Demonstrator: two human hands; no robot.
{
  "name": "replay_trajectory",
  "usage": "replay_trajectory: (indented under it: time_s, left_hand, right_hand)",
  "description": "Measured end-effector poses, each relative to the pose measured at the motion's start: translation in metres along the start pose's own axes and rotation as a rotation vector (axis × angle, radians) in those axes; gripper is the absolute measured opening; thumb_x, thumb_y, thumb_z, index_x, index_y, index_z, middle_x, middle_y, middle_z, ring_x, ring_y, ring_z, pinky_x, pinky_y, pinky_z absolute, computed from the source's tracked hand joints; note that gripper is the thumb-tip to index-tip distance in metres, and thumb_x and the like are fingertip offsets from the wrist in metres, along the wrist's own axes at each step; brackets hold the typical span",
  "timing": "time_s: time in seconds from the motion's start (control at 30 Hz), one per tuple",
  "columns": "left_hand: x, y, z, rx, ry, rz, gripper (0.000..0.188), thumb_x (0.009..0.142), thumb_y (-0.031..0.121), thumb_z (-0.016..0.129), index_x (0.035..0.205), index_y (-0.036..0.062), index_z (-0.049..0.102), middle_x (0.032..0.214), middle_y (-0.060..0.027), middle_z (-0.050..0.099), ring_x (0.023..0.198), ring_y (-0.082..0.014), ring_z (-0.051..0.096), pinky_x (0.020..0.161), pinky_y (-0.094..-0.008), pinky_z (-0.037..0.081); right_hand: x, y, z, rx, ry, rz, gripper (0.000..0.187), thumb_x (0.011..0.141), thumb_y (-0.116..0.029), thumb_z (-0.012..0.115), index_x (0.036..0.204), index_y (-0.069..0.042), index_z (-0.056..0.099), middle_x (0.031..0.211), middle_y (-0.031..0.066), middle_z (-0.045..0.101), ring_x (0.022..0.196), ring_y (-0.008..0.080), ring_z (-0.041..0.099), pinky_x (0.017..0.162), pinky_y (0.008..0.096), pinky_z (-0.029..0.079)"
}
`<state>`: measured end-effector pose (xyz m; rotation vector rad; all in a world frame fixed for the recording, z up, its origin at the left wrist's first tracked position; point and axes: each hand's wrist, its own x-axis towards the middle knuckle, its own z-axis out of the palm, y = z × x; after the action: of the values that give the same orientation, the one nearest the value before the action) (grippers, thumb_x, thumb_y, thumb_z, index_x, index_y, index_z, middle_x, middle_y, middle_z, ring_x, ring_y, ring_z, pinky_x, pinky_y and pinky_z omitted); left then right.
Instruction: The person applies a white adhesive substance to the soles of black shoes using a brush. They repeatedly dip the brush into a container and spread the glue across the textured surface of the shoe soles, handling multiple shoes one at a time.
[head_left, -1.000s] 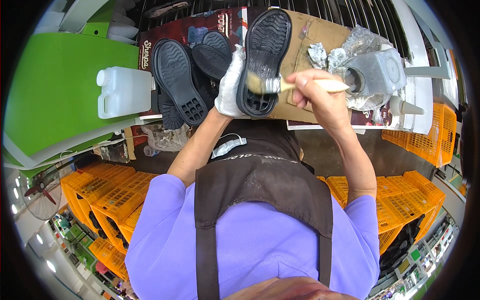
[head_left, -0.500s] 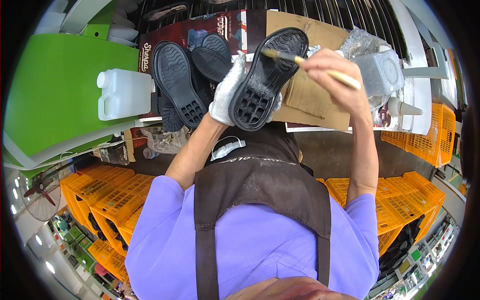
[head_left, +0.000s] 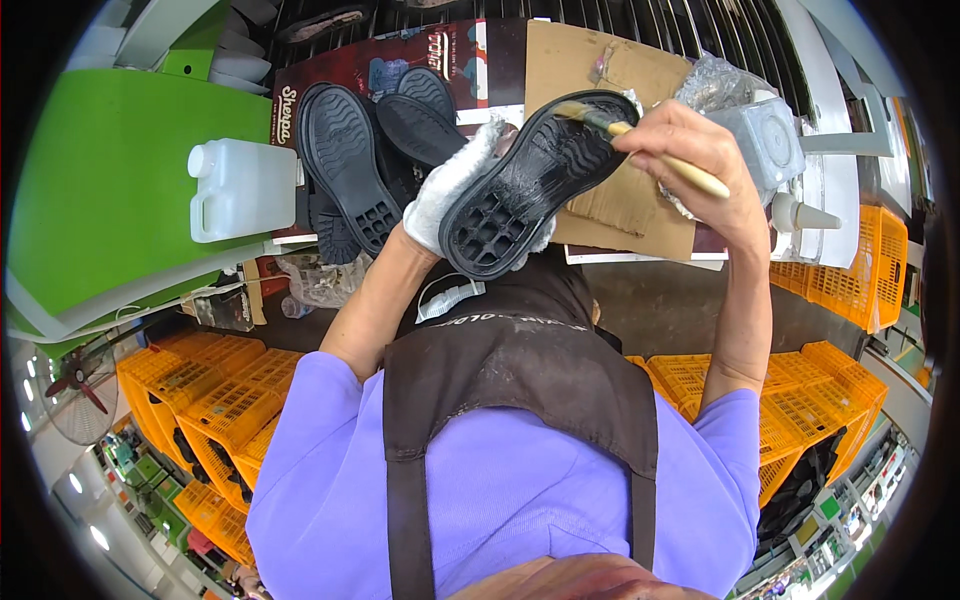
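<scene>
My left hand [head_left: 450, 190], in a white glove, is closed round a black shoe sole [head_left: 525, 190] from beneath, with fingertips showing at its right edge. The sole is tilted, its grid-patterned heel end nearer me and its toe end up to the right. Bare, my right hand [head_left: 695, 160] grips a paintbrush [head_left: 690, 172] by its pale wooden handle. The bristles lie against the inner face of the sole's toe end, where the surface looks wet. Left of my gloved hand, several more black soles [head_left: 340, 140] lie piled on the bench.
A white jug [head_left: 245, 190] stands on the left beside a green panel [head_left: 130, 160]. Brown cardboard [head_left: 640, 210] lies under the work. To the right are a clear plastic container [head_left: 765, 140] and a bottle with a pointed nozzle [head_left: 800, 213]. Orange crates [head_left: 220, 390] stand behind me on both sides.
The held sole has tilted further, its toe swinging right and its heel moving left. My right hand has moved slightly right and down, with the brush still on the toe end.
</scene>
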<state>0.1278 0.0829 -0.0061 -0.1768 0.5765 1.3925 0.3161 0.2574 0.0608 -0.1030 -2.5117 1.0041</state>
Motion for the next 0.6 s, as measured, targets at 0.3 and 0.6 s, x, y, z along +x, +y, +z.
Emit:
replay_trajectory:
  time_s: [0.3,0.6]
  left_hand:
    - [-0.004,0.000,-0.002,0.224,-0.293,-0.036,0.047,0.098,0.039,0.032,0.127,0.0041,0.045,0.108,-0.0138,0.060,0.084,-0.0213,0.063,0.073,-0.0333,0.054]
    - [-0.002,-0.012,-0.026,0.722,-0.103,0.144,0.045,0.097,0.032,0.037,0.127,-0.0009,0.043,0.113,-0.0156,0.057,0.100,-0.0232,0.057,0.091,-0.0328,0.045]
  right_hand:
    - [-0.006,-0.001,0.010,-0.174,0.188,0.216,0.014,0.078,-0.004,0.066,0.092,-0.003,0.066,0.074,0.0112,0.061,0.068,0.0232,0.061,0.062,0.0315,0.047]
    - [-0.002,-0.006,0.042,-0.026,0.437,0.454,0.014,0.082,-0.013,0.068,0.086,0.001,0.068,0.065,0.0048,0.064,0.057,0.0085,0.059,0.053,0.0198,0.047]
